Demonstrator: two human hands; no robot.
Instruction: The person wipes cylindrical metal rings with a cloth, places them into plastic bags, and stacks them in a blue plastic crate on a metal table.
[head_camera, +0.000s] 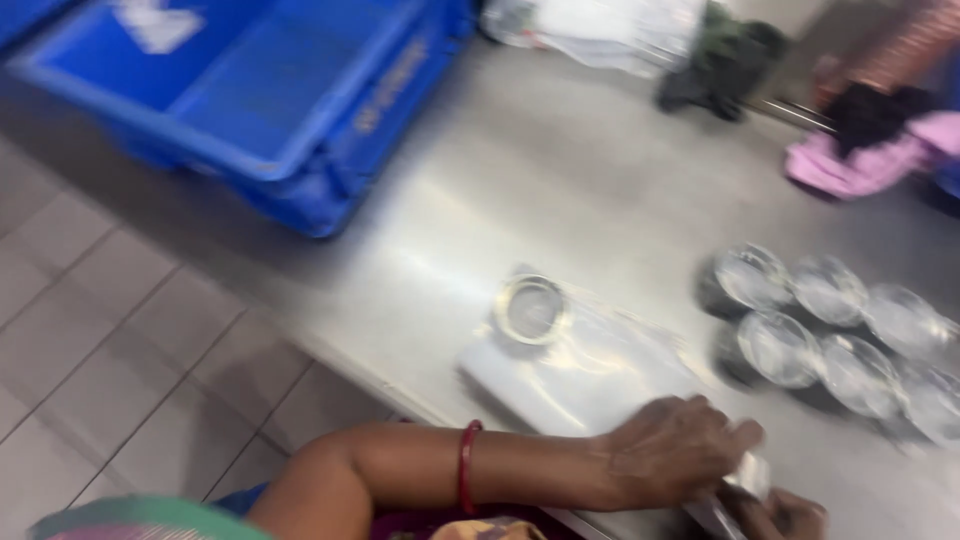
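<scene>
My left hand (675, 450) and right hand (785, 512) pinch the clear bag (590, 375) shut at its edge; I'd keep it flat beside the glass bowls (830, 335).

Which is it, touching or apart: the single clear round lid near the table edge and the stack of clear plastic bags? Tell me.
Touching. The head view shows the clear round lid lying on the upper corner of the stack of clear plastic bags, with no gap between them.
</scene>
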